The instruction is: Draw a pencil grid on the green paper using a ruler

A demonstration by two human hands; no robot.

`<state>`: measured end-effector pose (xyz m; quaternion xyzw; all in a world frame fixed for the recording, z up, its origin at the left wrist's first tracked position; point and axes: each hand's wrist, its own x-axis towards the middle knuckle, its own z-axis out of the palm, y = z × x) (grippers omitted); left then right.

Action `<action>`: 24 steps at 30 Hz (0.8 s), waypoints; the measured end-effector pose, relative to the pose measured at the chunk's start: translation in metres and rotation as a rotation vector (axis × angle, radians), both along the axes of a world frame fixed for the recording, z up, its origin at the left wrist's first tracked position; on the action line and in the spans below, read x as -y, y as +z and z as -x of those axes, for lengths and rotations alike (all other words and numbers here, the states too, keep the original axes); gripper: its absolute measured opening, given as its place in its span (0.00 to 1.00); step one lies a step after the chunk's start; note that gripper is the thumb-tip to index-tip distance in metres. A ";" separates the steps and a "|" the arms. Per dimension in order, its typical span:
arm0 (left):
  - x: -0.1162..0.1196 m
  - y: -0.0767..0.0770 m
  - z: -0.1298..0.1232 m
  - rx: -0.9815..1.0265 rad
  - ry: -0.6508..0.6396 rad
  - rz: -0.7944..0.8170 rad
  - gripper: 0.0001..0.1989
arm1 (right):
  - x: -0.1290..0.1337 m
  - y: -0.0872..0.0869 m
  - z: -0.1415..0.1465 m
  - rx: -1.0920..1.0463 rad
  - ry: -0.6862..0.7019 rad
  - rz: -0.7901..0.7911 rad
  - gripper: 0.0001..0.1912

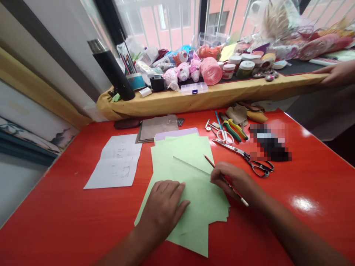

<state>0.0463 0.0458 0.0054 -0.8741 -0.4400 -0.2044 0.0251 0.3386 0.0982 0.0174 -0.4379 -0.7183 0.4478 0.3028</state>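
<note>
Several overlapping green paper sheets (194, 199) lie on the red table (69, 214), with a purple sheet (177, 133) showing at their far edge. My left hand (165, 205) rests on the green paper, its thumb apart from the other fingers, holding nothing. At the right side of the sheets my right hand (229, 179) is closed around a red and black pencil (234, 190), whose tip points up and left and whose white end points toward me. A thin clear ruler (190, 164) lies slanted on the paper, its right end reaching my right hand.
Large scissors (244, 155), white-handled scissors (224, 136) and green-yellow pliers (233, 127) lie right of the paper. A drawn-on white sheet (115, 162) is left. Behind, a ledge (166, 99) holds a black flask (113, 72) and jars. Another person's hand (337, 74) touches the ledge.
</note>
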 end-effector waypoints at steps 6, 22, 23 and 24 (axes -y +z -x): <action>-0.004 0.007 -0.005 0.055 0.024 -0.085 0.25 | 0.004 0.005 0.011 0.106 0.170 -0.066 0.07; -0.002 0.028 -0.004 0.754 -0.185 1.200 0.24 | 0.009 0.022 0.052 0.439 0.258 -0.680 0.22; -0.002 0.029 -0.003 0.811 -0.206 1.375 0.27 | 0.008 0.026 0.060 0.452 0.288 -0.702 0.22; -0.003 0.030 -0.002 0.866 -0.225 1.512 0.29 | 0.007 0.029 0.067 0.454 0.292 -0.730 0.22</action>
